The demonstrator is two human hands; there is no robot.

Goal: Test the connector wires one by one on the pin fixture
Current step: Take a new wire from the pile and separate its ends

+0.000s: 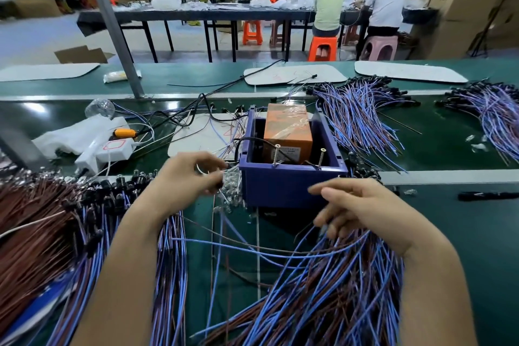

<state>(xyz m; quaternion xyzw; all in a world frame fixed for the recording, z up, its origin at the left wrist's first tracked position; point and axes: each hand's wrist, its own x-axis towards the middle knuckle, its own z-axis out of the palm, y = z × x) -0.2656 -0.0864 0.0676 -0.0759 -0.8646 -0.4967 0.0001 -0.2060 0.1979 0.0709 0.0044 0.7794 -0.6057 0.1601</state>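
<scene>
Left hand: we see it pinching a clear-tipped connector wire just left of the dark blue plastic box.
Right hand: curled round a bundle of blue and brown wires, before the box's front.
Pins: two upright metal screws on its front wall (orange taped block behind).

Single wide-angle view from a camera worn on the person's head, facing forward and tilted down over a green workbench. The camera sits close. Both forearms enter from the bottom edge, and the left hand and right hand fill the lower middle among connector wires. The blue pin fixture box lies centre frame, just beyond the hands. The top third looks far across the workshop, with straight lines bowing near the edges.
</scene>
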